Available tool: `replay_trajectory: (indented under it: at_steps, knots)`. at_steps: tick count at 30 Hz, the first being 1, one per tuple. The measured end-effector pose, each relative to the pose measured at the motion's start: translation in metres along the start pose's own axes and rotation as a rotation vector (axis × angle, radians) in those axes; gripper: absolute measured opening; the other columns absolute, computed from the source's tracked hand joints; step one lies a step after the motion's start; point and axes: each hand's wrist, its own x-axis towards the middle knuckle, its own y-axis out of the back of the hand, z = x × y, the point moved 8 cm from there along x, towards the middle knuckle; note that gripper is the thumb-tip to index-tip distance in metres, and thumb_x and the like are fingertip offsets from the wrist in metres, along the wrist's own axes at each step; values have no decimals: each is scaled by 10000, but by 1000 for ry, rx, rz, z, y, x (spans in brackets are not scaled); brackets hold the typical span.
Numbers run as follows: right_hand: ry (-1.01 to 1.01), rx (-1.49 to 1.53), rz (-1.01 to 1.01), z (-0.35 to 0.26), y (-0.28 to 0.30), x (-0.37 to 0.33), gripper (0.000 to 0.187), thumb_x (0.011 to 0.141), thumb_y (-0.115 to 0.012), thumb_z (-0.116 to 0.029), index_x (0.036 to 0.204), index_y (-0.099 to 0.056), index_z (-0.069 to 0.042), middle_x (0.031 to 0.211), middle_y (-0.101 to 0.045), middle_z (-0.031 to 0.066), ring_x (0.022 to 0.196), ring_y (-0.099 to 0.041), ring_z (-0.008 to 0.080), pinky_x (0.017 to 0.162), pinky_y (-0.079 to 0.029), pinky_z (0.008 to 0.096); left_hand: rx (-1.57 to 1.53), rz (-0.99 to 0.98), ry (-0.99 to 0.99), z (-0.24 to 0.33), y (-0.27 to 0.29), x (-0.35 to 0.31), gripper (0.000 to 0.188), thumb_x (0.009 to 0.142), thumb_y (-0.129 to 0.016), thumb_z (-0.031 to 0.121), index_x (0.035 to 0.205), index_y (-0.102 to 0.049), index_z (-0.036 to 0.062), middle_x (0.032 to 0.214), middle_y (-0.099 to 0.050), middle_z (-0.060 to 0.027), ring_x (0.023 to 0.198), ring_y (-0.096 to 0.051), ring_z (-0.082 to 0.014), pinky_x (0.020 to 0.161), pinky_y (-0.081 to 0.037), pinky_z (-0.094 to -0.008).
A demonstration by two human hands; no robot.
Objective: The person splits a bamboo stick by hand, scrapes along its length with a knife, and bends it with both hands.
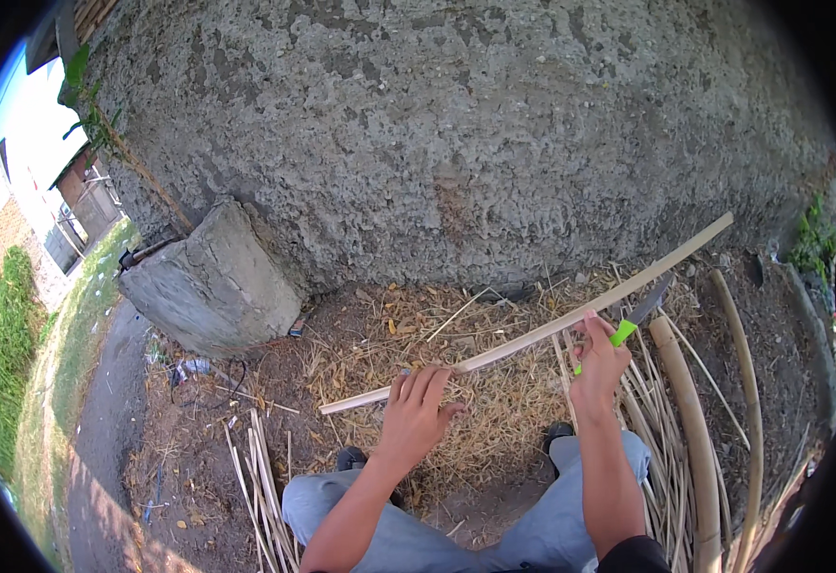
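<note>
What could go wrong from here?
Blade slip: the right hand grips the green-handled knife right beside the pale strip, so it might get nicked.

Snag: loose thin strips lie close by the right leg and could catch a foot.

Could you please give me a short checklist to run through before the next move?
1. Left hand on the pale strip: ok, its fingers lie across it.
2. Right hand holding the green-handled knife: ok.
3. Blade directed away from the left hand: ok, it points up and to the right.
4. Blade edge touching the strip: cannot tell from this view.
5. Gloves on: not ok, both hands are bare.
6. Firm footing: cannot tell, the shoes show only in part.
</note>
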Motion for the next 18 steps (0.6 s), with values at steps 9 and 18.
replay_trajectory:
  at_steps: [9, 18]
  knots:
    - [-456, 112, -282, 30, -27, -19, 259, 936, -704, -291, 1008, -649, -48, 819, -690, 45, 502, -399, 31, 485, -377, 234, -52, 72, 199, -28, 48, -9, 203, 869, -728, 162, 1027, -684, 43, 876, -696, -138, 735, -680, -312, 633, -505, -402]
    - [131, -438, -648, 1, -53, -74, 345, 1040, -520, -315, 1155, -630, -10, 740, -654, 74, 549, -546, 173, 516, -415, 394, -165, 50, 593, -37, 114, -93, 228, 861, -772, 190, 980, -724, 1, 707, -683, -146, 592, -662, -260, 569, -486, -343]
